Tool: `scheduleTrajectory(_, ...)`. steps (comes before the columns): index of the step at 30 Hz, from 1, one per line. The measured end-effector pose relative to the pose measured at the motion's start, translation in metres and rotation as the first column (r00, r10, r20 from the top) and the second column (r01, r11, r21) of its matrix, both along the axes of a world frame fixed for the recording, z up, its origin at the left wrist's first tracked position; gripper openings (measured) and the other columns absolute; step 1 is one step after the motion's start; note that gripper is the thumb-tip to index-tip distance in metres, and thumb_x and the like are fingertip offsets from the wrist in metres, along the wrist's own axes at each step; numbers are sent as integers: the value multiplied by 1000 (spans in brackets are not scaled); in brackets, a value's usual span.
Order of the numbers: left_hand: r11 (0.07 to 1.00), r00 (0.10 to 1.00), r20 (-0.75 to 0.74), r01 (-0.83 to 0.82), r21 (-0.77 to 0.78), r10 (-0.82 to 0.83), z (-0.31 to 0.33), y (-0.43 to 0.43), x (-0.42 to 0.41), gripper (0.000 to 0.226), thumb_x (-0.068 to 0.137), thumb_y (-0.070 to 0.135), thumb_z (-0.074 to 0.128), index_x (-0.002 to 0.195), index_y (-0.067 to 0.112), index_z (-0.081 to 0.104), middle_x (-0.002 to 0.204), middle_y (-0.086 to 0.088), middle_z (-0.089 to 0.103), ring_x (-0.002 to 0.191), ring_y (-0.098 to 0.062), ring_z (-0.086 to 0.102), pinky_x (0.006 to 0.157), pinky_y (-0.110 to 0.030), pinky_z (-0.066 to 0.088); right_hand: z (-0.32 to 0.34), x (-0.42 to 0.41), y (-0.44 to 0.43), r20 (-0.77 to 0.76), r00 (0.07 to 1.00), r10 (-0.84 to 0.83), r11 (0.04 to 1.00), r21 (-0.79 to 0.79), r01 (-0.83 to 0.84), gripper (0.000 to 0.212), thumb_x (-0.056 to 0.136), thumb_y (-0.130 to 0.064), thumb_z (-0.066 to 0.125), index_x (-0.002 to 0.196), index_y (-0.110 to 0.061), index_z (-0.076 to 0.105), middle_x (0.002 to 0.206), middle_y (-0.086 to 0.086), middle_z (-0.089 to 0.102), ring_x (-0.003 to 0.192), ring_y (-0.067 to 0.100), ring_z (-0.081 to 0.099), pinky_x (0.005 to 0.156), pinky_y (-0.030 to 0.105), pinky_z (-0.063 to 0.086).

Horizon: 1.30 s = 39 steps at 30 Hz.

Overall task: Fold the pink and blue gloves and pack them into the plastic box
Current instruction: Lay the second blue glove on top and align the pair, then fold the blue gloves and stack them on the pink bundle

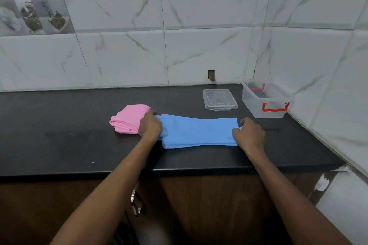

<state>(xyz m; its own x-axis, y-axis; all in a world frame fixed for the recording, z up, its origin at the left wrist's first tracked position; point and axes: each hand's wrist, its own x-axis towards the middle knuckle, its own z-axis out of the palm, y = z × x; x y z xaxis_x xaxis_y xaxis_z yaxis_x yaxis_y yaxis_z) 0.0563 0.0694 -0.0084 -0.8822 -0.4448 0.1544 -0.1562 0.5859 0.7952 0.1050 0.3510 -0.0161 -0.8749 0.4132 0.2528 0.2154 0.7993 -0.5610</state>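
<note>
The blue gloves (197, 132) lie stacked flat and stretched out across the black countertop (59, 141). My left hand (150, 126) presses on their left end, where the fingers are. My right hand (249, 133) grips their right end at the cuff. The pink gloves (128, 118) sit folded in a bundle just left of my left hand, touching it. The clear plastic box (265, 103) with red handles stands open in the back right corner. Its clear lid (219, 99) lies flat to the left of it.
Tiled walls close the counter at the back and on the right. The counter's front edge (179, 171) runs just below the blue gloves. A metal cabinet handle (135, 203) hangs below the edge between my forearms.
</note>
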Motion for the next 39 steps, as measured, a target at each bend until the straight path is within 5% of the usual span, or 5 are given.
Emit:
scheduleTrajectory(10,737,959,-166,61,-674,-231,-6,18,11,30,99,27,50,125,18,62,140,-8,50,129,-31,42,107,-45,29,1,7,-15,46,998,-35,974,226,24,36,87,-26,61,117,-9,51,111,11,60,78,24,55,63,29,38)
scheduleTrajectory(19,142,596,443,688,-712,-670,-12,42,19,49,105,46,21,153,43,16,164,10,9,152,-14,7,121,-55,-3,8,19,-16,202,971,-125,971,227,77,45,91,-43,56,119,-8,53,114,14,57,93,23,59,68,30,47)
scheduleTrajectory(29,194,599,568,765,-614,-564,-4,77,21,60,97,36,34,152,45,14,161,-2,8,149,-29,8,116,-65,7,25,24,-18,323,946,-28,998,-37,42,46,86,-38,65,121,-11,52,116,10,61,82,21,46,68,28,38)
scheduleTrajectory(34,346,572,513,811,-472,-640,-1,70,17,53,95,28,39,146,44,36,157,0,23,146,-21,19,119,-55,9,26,22,-34,26,999,-25,980,-199,30,40,86,-21,61,123,-6,54,115,18,63,94,34,59,71,31,43)
scheduleTrajectory(39,606,667,70,623,494,-742,35,53,0,63,85,68,53,101,11,74,102,-7,74,92,-21,66,96,-41,52,29,23,-90,-239,947,214,962,220,-161,26,93,-13,50,119,-16,50,90,13,68,82,35,67,60,33,40)
